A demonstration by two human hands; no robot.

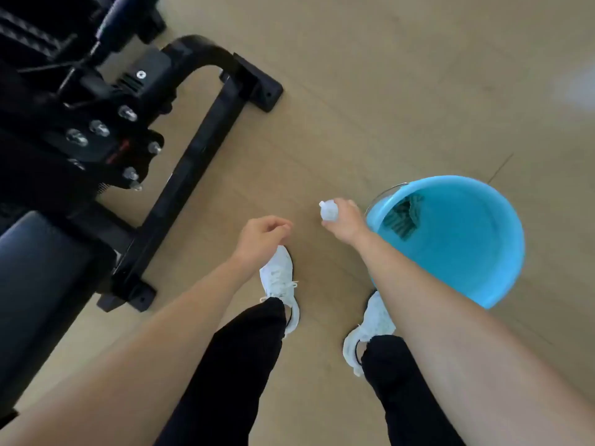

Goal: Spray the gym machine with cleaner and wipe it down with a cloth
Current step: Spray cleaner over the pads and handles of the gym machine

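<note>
The black gym machine (193, 156) fills the left side, with a padded seat (35, 284) at the lower left and a floor bar running toward the top. My right hand (346, 220) grips a small white spray bottle (328, 210) low over the floor, just left of a blue bucket (502, 252). A dark green cloth (404, 217) lies inside the bucket against its near wall. My left hand (260, 236) hangs over my left shoe with fingers loosely curled and holds nothing.
I stand on a tan wooden floor (386, 91), white shoes (280, 284) between the machine's base bar and the bucket. Machine bolts (99, 128) stick out at the left. Open floor stretches ahead and to the upper right.
</note>
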